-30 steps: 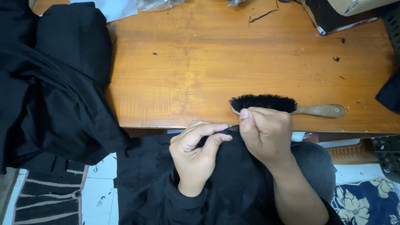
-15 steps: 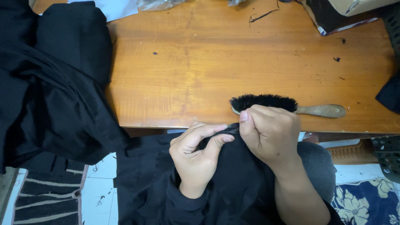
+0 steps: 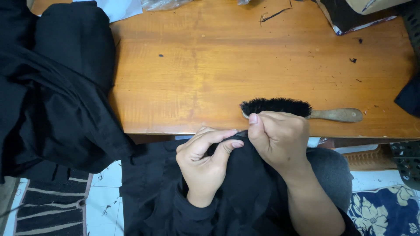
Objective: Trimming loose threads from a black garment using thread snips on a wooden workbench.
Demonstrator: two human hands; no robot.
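Observation:
My left hand (image 3: 204, 162) and my right hand (image 3: 280, 140) meet over my lap, just below the front edge of a wooden table (image 3: 218, 74). Both pinch a fold of black cloth (image 3: 245, 188) that lies across my knees. Thumb and forefinger of each hand press together at the fold's top, almost touching each other. A black-bristled brush (image 3: 280, 106) with a pale wooden handle lies on the table right behind my right hand.
A big heap of black fabric (image 3: 48, 87) covers the table's left end and hangs over its edge. A dark bundle (image 3: 350, 13) sits at the far right corner. Loose thread scraps (image 3: 273, 15) dot the tabletop. A striped mat (image 3: 48, 205) lies on the floor at left.

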